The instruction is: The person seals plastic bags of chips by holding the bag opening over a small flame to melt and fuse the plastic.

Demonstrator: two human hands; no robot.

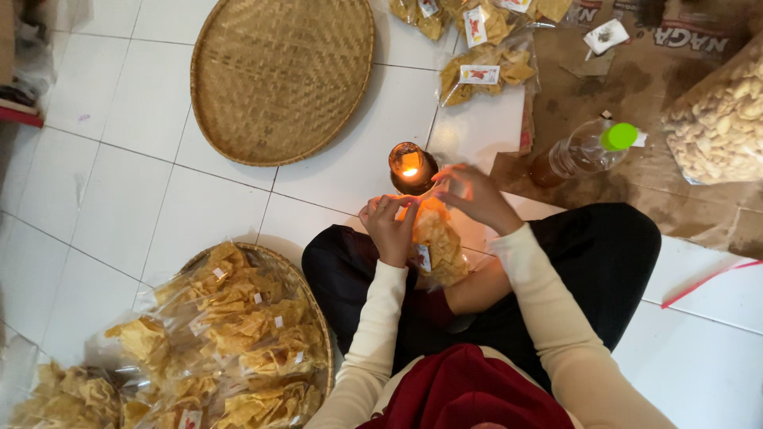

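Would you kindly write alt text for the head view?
Seated on white tiles, a person's left hand and right hand hold a clear plastic bag of yellow chips by a small lit oil lamp; a round woven bamboo tray lies beyond.

Single head-worn view — steeply downward, close over lap and tiled floor [119,175] — no second view.

Floor: white tiles [119,199] filled the frame.
Upper middle: an empty woven tray [282,75] lay flat.
Centre: a lit lamp [411,168] stood.
Upper right: brown cardboard [636,79], a bottle [584,151].
Lower left: a tray of bagged chips [238,334].
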